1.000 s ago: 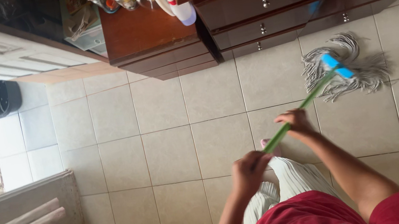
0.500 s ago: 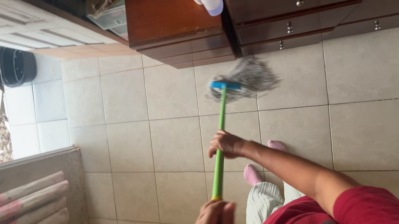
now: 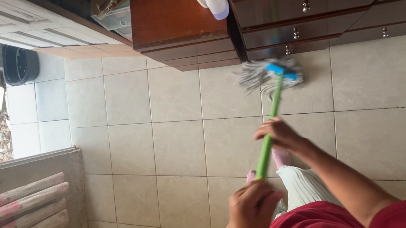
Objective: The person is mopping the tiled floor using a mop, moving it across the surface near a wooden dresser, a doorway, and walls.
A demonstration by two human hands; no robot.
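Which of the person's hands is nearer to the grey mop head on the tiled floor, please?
The right hand: it grips the green handle partway down, nearer the mop head. The left hand holds the handle's top end, farther back.

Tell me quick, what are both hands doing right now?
Left hand: closed around the top end of the green mop handle.
Right hand: closed on the mop handle farther down, nearer the grey mop head.
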